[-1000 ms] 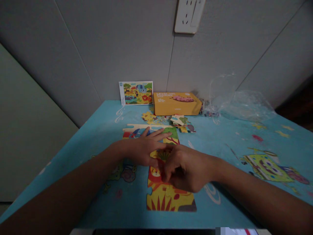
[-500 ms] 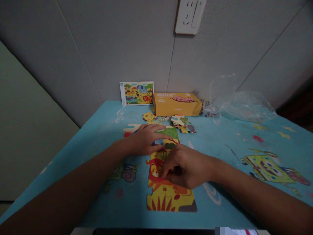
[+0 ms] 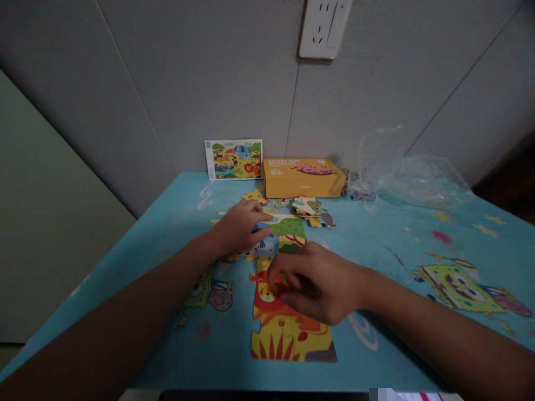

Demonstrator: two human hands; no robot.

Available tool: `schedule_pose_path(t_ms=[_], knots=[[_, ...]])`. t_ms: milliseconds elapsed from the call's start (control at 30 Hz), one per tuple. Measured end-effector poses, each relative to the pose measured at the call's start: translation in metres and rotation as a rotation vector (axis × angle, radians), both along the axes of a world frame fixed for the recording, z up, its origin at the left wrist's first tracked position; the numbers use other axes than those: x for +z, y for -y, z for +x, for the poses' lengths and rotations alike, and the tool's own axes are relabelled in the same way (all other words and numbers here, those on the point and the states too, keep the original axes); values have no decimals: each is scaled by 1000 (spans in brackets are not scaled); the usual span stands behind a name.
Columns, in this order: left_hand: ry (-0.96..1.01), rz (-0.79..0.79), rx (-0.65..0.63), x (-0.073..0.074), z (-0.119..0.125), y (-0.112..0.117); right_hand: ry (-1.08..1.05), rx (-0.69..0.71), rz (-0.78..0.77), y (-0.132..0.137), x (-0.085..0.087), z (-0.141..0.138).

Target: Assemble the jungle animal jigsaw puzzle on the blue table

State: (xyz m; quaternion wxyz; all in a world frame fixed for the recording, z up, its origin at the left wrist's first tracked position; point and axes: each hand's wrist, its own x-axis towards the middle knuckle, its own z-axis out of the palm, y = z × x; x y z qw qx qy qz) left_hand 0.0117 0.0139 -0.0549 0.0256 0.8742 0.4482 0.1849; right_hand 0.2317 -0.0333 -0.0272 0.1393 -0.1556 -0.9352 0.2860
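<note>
My left hand (image 3: 242, 225) lies over the far part of a partly joined jigsaw puzzle, fingers spread and touching a blue elephant section (image 3: 266, 245). Green treetops and a brown branch show beside its fingertips. Nearer to me, my right hand (image 3: 320, 284) is over the lion section (image 3: 265, 295), its fingers bent and the thumb and forefinger slightly apart. No piece shows between them. This hand covers part of the lion's mane and body. The lowest joined pieces (image 3: 288, 340) show red grass on yellow.
Loose puzzle pieces (image 3: 307, 206) lie in a small pile, and yellow pieces (image 3: 254, 196) are by the orange puzzle box (image 3: 303, 181). A picture card (image 3: 234, 160) leans on the wall. Clear plastic packaging (image 3: 422, 181) stands at the right on the blue cartoon-printed tabletop (image 3: 388, 245).
My left hand has slid left and slightly away, uncovering the elephant section. The thumb and forefinger of my right hand have parted and lifted a little from the lion.
</note>
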Motion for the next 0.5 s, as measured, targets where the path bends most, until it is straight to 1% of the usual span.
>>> schedule_pose_path(t_ms=[133,233,300,433,500], knots=[[4,13,19,-2,-1,1,7,103,7,0,-2,0],[-9,19,64,-2,-1,1,-1,101,8,0,-4,-1],[-18,16,151,-2,-1,0,4,105,7,0,-5,-1],[-23,-17,415,1,-1,-3,31,102,-10,0,-7,-1],[-43,-39,477,3,-2,-4,36,103,-29,-1,-8,-1]])
